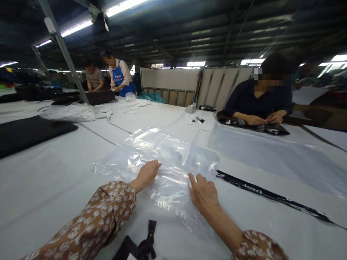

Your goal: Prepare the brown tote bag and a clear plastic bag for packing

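A stack of clear plastic bags (159, 155) lies crumpled on the white table (43, 187) in front of me. My left hand (146, 174) rests flat on the near left part of the plastic, fingers together. My right hand (202, 192) presses on the plastic's near right part, fingers spread and pointing away. Neither hand grips anything. Both my sleeves are brown with a white flower print.
A black strap with a buckle (146, 245) lies at the near edge. A long black printed band (271, 196) runs to the right. A person in dark clothes (260, 97) handles black fabric across the table. Two more people (108, 77) stand far left. Black cloth (27, 131) lies left.
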{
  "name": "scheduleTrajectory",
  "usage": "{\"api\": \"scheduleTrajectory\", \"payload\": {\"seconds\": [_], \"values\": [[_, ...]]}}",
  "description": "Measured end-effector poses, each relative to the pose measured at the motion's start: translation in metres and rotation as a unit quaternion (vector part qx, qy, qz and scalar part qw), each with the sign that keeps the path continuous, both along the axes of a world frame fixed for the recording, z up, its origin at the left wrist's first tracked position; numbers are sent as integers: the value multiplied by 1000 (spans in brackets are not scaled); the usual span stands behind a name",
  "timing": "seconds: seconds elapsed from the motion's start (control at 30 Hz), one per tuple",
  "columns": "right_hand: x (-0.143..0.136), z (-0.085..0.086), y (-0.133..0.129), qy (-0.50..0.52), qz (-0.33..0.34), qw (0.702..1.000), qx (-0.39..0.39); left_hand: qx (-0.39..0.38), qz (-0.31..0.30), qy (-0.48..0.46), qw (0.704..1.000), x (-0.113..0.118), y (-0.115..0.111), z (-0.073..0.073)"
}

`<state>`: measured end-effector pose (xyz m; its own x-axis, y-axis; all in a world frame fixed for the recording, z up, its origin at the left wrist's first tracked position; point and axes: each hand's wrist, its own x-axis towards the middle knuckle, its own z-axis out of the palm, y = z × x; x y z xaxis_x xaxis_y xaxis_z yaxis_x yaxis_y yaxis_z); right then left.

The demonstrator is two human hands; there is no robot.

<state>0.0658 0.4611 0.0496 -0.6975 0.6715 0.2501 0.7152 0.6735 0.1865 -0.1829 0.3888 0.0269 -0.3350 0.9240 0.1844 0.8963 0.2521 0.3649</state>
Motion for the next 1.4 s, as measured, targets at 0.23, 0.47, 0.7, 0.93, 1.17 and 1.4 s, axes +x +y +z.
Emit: {"api": "scheduleTrajectory", "payload": {"seconds": [0.23, 0.47, 0.7, 0.93, 1.17, 1.4], "values": [[35, 21, -8, 109, 66, 991, 27, 45, -16, -67, 997, -2, -50, 40], [-5, 10, -99, 47, 40, 887, -458, -111, -22, -290, 950, 19, -163, 11], [-66, -17, -124, 55, 12, 870, -490, -81, 64, -504, 858, 43, -189, -17], [-57, -26, -117, 244, 42, 729, -638, -108, -38, -335, 935, 52, -205, 17], [-64, -11, -113, 135, 184, 747, -625, -8, -39, -404, 914, 55, -214, -10], [-56, 16, -112, 43, 265, 668, -694, 89, -29, -406, 909, 67, -228, 2]]}}
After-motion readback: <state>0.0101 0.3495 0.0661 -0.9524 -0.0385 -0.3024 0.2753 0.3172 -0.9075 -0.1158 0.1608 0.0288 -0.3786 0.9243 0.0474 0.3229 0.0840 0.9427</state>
